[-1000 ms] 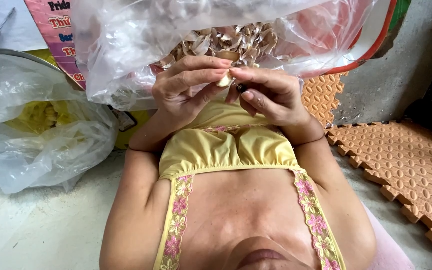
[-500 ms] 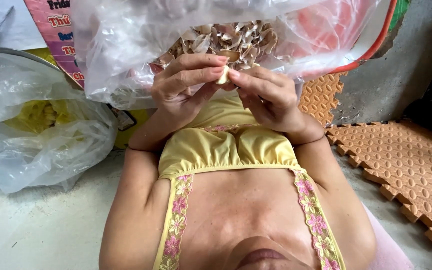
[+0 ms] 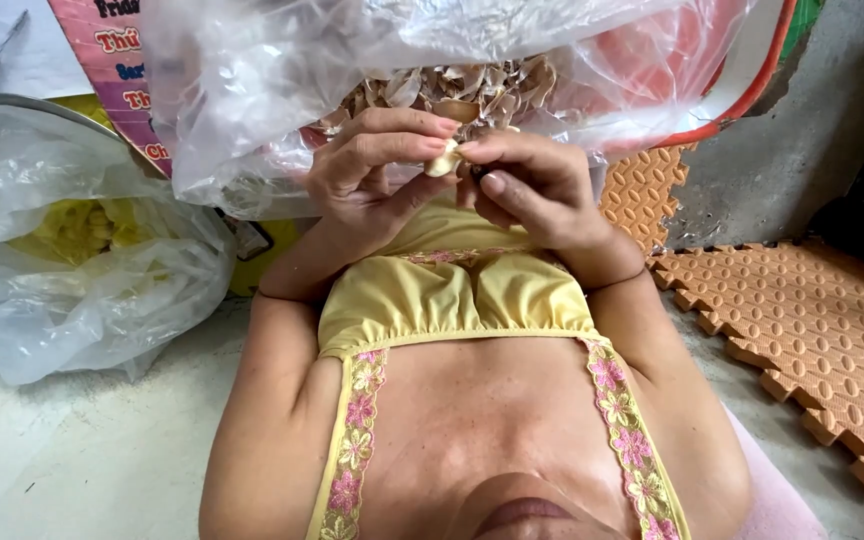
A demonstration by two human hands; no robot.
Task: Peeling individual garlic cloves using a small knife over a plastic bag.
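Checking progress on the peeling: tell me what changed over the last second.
Little changed. The pale clove stays pinched between the left hand and right hand, whose fingertips have shifted slightly around it. Nothing was picked up or let go. The clear bag of dry skins and the orange foam mats lie as before.

I see a pale yellow sleeveless top (image 3: 452,300) with a gathered front, and two straps (image 3: 352,440) embroidered with pink flowers and green leaves. Both arms are bare; the left hand (image 3: 372,180) and right hand (image 3: 537,185) are ungloved, fingernails short and unpainted. A thin dark band (image 3: 620,280) rings the right wrist.
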